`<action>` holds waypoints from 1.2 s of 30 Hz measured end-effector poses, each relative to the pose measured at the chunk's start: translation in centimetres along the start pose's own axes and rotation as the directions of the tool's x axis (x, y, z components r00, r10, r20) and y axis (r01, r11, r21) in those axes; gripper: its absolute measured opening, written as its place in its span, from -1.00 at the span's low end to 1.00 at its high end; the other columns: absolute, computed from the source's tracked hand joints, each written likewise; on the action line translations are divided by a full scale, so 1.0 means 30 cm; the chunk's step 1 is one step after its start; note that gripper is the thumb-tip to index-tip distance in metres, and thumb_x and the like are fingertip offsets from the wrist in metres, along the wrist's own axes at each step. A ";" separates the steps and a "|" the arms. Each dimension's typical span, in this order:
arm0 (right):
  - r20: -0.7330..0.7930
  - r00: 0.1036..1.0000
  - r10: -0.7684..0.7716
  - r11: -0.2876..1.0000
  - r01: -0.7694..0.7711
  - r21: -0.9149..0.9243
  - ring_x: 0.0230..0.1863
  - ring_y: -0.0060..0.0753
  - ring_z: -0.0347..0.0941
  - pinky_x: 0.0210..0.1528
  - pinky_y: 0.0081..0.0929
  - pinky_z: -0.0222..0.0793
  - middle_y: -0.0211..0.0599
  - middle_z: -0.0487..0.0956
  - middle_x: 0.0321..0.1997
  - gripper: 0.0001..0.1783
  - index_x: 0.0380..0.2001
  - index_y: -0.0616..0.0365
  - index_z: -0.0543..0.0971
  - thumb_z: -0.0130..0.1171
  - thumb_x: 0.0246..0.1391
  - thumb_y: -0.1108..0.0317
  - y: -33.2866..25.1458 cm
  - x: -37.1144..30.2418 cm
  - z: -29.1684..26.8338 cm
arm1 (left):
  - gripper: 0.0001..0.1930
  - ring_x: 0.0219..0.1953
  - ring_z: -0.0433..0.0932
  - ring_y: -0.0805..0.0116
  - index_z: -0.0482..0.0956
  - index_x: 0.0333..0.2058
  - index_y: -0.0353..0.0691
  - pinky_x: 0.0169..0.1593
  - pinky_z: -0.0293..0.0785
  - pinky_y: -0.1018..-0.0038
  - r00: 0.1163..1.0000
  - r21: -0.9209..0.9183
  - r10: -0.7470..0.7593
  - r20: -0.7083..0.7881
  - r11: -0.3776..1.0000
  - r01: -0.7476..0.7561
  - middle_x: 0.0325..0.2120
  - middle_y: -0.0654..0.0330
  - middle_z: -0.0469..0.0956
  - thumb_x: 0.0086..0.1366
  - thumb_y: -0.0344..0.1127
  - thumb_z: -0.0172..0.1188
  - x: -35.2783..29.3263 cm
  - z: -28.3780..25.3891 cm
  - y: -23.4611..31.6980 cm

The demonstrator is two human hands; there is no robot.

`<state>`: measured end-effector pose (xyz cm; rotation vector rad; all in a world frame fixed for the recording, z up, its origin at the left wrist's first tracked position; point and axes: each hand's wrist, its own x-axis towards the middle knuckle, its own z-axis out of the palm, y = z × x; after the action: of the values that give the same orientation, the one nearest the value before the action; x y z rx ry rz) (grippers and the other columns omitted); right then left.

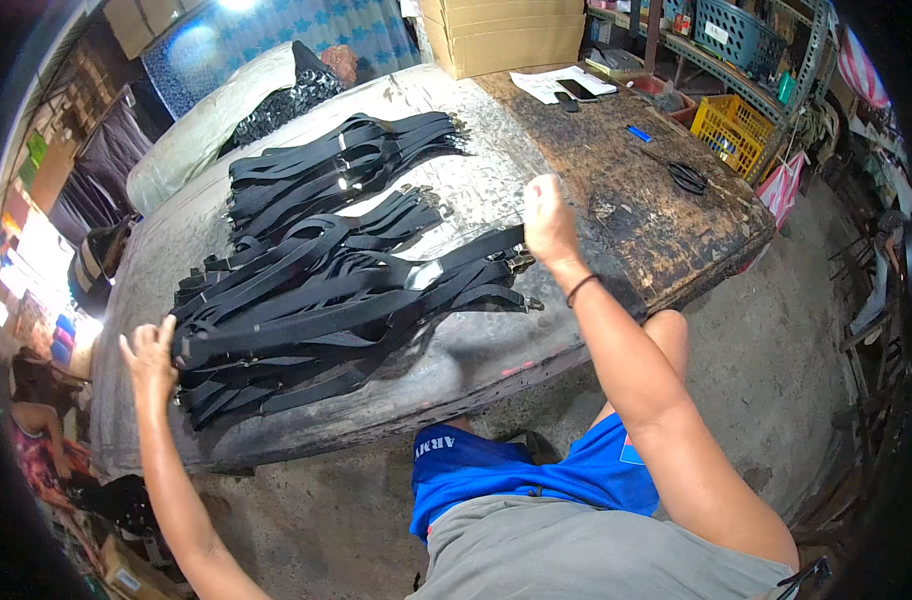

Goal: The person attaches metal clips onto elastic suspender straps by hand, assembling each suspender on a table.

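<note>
Several black elastic suspenders with metal clips lie in a long bundle (276, 300) across the worktable. One suspender strap (466, 250) stretches over the top of it, with a pale shiny piece near its middle. My right hand (550, 222) is closed around the strap's right end, raised a little over the table, and hides that end. At the bundle's left end my left hand (152, 362) seems to pinch the other end between thumb and forefinger, its other fingers spread. A second bundle of suspenders (346, 165) lies beyond the first.
A pale sack (201, 125) with black pieces spilling out lies at the far left. A cardboard box (506, 38) stands at the back. Scissors (688, 178), a blue object (638, 133) and a phone (587, 88) on paper rest right. A yellow crate (733, 130) stands past the table.
</note>
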<state>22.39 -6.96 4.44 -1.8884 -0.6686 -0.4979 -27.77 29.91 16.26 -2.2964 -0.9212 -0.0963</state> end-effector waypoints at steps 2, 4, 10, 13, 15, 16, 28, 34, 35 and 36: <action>0.105 0.992 -0.075 0.996 0.079 -0.030 -0.33 0.28 0.51 -0.29 0.09 0.39 0.08 0.58 -0.39 -0.82 -0.22 0.17 0.41 -0.04 0.30 0.28 0.059 -0.049 0.036 | 0.07 0.40 0.08 0.07 0.17 0.35 0.11 0.42 -0.18 -0.25 0.941 0.005 -0.055 0.334 0.998 0.056 0.25 0.13 0.25 -0.18 -0.29 0.56 -0.003 -0.081 0.135; 0.014 0.977 -0.214 0.977 0.214 0.019 -0.37 0.27 0.50 -0.28 0.04 0.41 0.07 0.56 -0.42 -0.83 -0.23 0.17 0.41 -0.02 0.28 0.29 0.102 -0.075 0.041 | 0.11 0.44 -0.03 -0.03 0.14 0.36 0.08 0.38 -0.09 -0.22 0.984 -0.113 0.018 0.179 0.994 0.002 0.34 0.09 0.15 -0.20 -0.24 0.58 -0.015 0.024 0.162; 0.431 0.875 0.219 0.744 -0.436 0.507 -0.65 -0.66 0.37 -0.62 -0.66 0.32 -0.40 0.49 -0.47 -0.81 -0.24 0.05 0.37 -0.03 0.40 0.18 0.018 -0.232 -0.162 | -0.27 0.28 0.27 -0.08 0.47 0.12 -0.10 0.27 0.22 0.06 0.848 -0.499 0.282 -0.448 0.709 -0.499 0.17 -0.01 0.35 -0.12 -0.31 0.50 0.060 -0.238 0.688; 0.769 0.585 0.259 0.489 -0.766 0.418 -0.58 -0.61 0.45 -0.55 -0.57 0.50 -0.37 0.50 -0.44 -0.83 -0.22 0.04 0.36 -0.03 0.40 0.20 -0.005 -0.307 -0.139 | -0.42 0.24 0.32 -0.04 0.55 0.01 -0.12 0.27 0.25 0.08 0.770 -0.527 0.361 -0.526 0.572 -0.629 0.10 0.02 0.42 -0.06 -0.28 0.47 0.062 -0.315 0.913; 0.786 0.552 0.278 0.522 -0.774 0.358 -0.43 -0.53 0.54 -0.43 -0.50 0.59 -0.33 0.52 -0.34 -0.83 -0.20 0.07 0.37 -0.03 0.40 0.22 0.018 -0.311 -0.085 | -0.57 0.12 0.43 0.00 0.59 -0.12 -0.17 0.18 0.36 0.15 0.747 -0.557 0.320 -0.582 0.513 -0.653 -0.03 0.05 0.51 -0.01 -0.28 0.44 0.113 -0.301 0.972; 0.787 0.553 0.274 0.520 -0.774 0.363 -0.43 -0.53 0.54 -0.43 -0.50 0.59 -0.33 0.52 -0.34 -0.83 -0.20 0.07 0.37 -0.03 0.40 0.22 0.044 -0.302 -0.058 | -0.65 0.04 0.50 0.03 0.61 -0.18 -0.20 0.12 0.42 0.20 0.750 -0.588 0.283 -0.598 0.481 -0.650 -0.11 0.06 0.55 0.02 -0.29 0.42 0.162 -0.298 0.989; 0.401 0.855 0.329 0.402 -0.511 0.760 -0.50 -0.59 0.45 -0.41 -0.50 0.56 -0.41 0.48 -0.43 -0.86 -0.20 0.06 0.39 -0.02 0.39 0.25 0.076 -0.121 -0.286 | -0.66 -0.08 0.59 -0.02 0.59 -0.12 -0.24 0.01 0.49 0.18 0.948 -0.456 0.316 -0.034 0.839 -0.296 -0.20 -0.03 0.63 0.25 -0.12 0.24 0.726 -0.023 1.059; 0.251 0.865 0.434 0.382 -0.429 0.819 -0.54 -0.62 0.40 -0.47 -0.56 0.48 -0.46 0.43 -0.46 -0.87 -0.23 0.04 0.41 -0.01 0.39 0.25 0.131 -0.082 -0.400 | -0.64 0.06 0.50 0.16 0.62 -0.07 -0.10 0.08 0.39 0.11 0.946 -0.142 0.310 0.097 0.945 -0.295 -0.07 0.17 0.58 0.17 -0.13 0.30 0.781 0.069 1.099; 0.221 0.873 0.435 0.400 -0.407 0.821 -0.54 -0.63 0.39 -0.48 -0.56 0.48 -0.46 0.43 -0.46 -0.87 -0.24 0.03 0.41 -0.01 0.39 0.26 0.134 -0.083 -0.415 | -0.63 0.06 0.48 0.17 0.64 -0.10 -0.07 0.07 0.39 0.13 0.947 -0.108 0.319 0.032 0.943 -0.314 -0.06 0.19 0.55 0.10 -0.16 0.32 0.771 0.029 1.093; 0.220 0.870 0.441 0.400 -0.410 0.820 -0.54 -0.63 0.39 -0.48 -0.56 0.48 -0.46 0.43 -0.46 -0.87 -0.24 0.03 0.41 -0.01 0.39 0.26 0.136 -0.087 -0.426 | -0.64 0.07 0.47 0.16 0.64 -0.13 -0.09 0.08 0.38 0.14 0.941 -0.082 0.330 0.076 0.942 -0.324 -0.06 0.17 0.53 0.06 -0.18 0.31 0.763 -0.014 1.083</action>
<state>22.55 -20.61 4.98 -0.9950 -0.2616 0.1668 10.28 25.71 5.56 -2.5024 -0.5722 0.1203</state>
